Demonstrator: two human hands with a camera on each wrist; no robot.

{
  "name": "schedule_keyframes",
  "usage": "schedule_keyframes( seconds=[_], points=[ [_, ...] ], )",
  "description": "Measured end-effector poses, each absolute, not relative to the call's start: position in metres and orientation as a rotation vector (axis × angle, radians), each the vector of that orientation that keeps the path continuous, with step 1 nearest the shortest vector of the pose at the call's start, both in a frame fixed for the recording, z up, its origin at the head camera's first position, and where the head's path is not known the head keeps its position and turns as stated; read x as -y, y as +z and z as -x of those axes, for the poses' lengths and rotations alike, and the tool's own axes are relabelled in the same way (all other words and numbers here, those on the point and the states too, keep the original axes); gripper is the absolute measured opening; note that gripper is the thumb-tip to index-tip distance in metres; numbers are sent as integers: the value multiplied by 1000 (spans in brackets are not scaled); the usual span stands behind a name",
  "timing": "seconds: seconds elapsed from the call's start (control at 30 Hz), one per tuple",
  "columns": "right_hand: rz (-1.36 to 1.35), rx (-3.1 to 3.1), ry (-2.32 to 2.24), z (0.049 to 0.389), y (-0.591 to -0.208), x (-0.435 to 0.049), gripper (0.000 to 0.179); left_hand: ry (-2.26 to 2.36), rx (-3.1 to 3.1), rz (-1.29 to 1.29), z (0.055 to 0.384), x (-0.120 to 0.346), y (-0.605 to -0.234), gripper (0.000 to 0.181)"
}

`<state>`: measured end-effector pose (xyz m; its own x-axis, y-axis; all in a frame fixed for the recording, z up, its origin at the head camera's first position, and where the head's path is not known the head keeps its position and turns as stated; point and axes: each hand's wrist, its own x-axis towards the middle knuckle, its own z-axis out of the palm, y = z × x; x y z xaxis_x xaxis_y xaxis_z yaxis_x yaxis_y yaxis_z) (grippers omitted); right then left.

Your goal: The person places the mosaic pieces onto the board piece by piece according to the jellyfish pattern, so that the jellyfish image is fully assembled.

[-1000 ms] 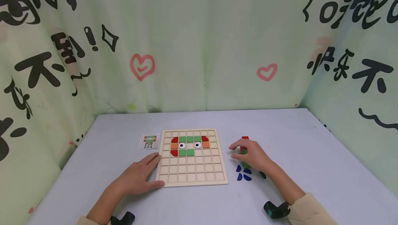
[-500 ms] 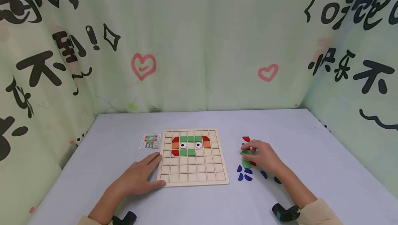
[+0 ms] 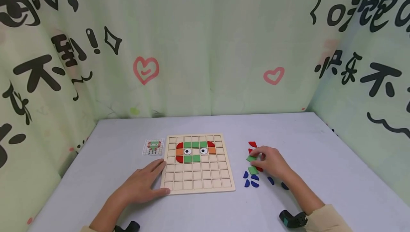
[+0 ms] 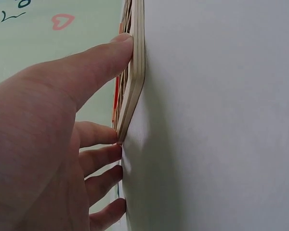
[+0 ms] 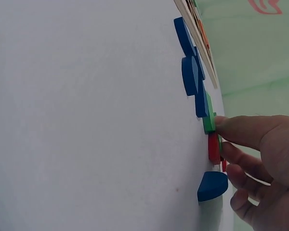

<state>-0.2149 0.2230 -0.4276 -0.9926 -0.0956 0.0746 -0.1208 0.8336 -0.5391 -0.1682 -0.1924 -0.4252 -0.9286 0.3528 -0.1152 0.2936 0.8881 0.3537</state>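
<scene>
A square wooden grid board lies on the table, with red quarter-round tiles, green and orange square tiles and two eye tiles set in its upper cells. My left hand rests at its lower left corner, thumb on the front edge and fingers spread along the left side. Right of the board, my right hand pinches a green square tile between thumb and forefinger, low over the loose tiles. Another green square tile lies just below it. Red tiles sit beyond and partly under the fingers.
Several blue quarter-round tiles lie nearer me, two of them close to the right forearm. A small picture card with a coloured figure on a grid lies left of the board. A printed curtain encloses the table.
My right hand has shifted slightly right and closed its fingertips on a green tile, uncovering the other green tile and some red ones. My left hand stays at the board.
</scene>
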Motion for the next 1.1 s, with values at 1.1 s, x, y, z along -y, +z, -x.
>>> schedule_keyframes(
  seconds=[1.1],
  points=[
    [-419,2931,1048,221,-424,-188,16,470,-2906,-537,167,193,-425,92]
  ],
)
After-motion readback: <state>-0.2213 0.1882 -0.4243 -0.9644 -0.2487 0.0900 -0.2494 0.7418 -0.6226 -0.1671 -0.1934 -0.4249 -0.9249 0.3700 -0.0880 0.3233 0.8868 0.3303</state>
